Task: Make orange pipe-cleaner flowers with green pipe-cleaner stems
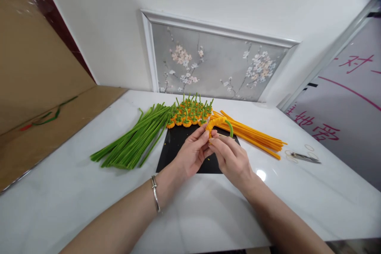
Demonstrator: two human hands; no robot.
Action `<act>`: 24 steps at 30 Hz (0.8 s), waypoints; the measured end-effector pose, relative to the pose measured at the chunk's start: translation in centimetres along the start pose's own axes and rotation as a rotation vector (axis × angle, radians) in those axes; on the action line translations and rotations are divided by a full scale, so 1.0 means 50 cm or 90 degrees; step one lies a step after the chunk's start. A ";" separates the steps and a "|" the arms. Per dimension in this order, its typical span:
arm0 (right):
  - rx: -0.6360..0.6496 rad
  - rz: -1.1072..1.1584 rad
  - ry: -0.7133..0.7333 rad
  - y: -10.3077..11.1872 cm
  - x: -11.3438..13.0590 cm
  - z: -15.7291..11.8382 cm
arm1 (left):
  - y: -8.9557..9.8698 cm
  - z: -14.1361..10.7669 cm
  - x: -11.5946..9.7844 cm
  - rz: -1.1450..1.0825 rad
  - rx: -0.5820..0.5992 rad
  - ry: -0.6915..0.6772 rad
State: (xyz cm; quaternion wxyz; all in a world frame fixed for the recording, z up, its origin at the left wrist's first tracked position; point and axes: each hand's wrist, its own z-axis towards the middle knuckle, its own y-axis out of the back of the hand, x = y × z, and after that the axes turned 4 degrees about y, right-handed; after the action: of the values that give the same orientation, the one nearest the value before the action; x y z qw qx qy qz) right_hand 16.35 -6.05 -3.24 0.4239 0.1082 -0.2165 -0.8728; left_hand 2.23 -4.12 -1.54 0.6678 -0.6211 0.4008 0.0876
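Note:
My left hand [193,152] and my right hand [233,159] meet over a black mat [171,152]. Both pinch an orange fuzzy pipe cleaner [218,121], which is bunched into ridges and bent in an arch. A green pipe cleaner [230,127] comes out of its right end and curves down behind my right hand. The fingertips hide the lower end of the orange piece. Just beyond my hands stand several finished orange pipe-cleaner flowers [187,121] with short green stems pointing up.
A bundle of green pipe cleaners [133,139] lies to the left, and orange pipe cleaners [256,135] lie to the right. Small scissors or snips [306,158] rest near thin rubber bands [309,147]. Cardboard [35,127] borders the white table [74,202] on the left; a panelled wall stands behind.

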 end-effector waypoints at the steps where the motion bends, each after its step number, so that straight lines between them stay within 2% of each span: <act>1: -0.002 0.001 -0.004 0.000 -0.002 0.000 | -0.002 -0.001 0.000 -0.001 0.002 0.002; 5: -0.003 -0.001 -0.035 0.009 -0.011 0.001 | -0.010 -0.004 0.000 -0.004 -0.008 0.002; 9: 0.040 -0.017 -0.040 0.022 -0.021 0.004 | -0.007 -0.004 -0.008 -0.021 -0.007 -0.014; 14: 0.032 0.085 -0.101 0.032 -0.019 0.012 | 0.017 -0.004 -0.037 0.017 0.123 0.058; 17: 0.031 0.144 -0.157 0.035 -0.011 0.018 | 0.031 -0.002 -0.049 0.065 0.154 0.060; 20: 0.014 0.150 -0.182 0.038 -0.004 0.022 | 0.035 0.003 -0.044 0.091 0.132 0.001; 24: -0.013 0.140 -0.160 0.039 0.004 0.025 | 0.025 0.008 -0.030 0.057 0.073 -0.047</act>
State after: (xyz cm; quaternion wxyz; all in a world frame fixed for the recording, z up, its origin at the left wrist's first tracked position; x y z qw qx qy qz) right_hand 17.12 -6.95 -1.23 0.4878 -0.0303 -0.2693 -0.8298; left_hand 0.63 -2.94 -1.55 0.7119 -0.5598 0.4077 0.1169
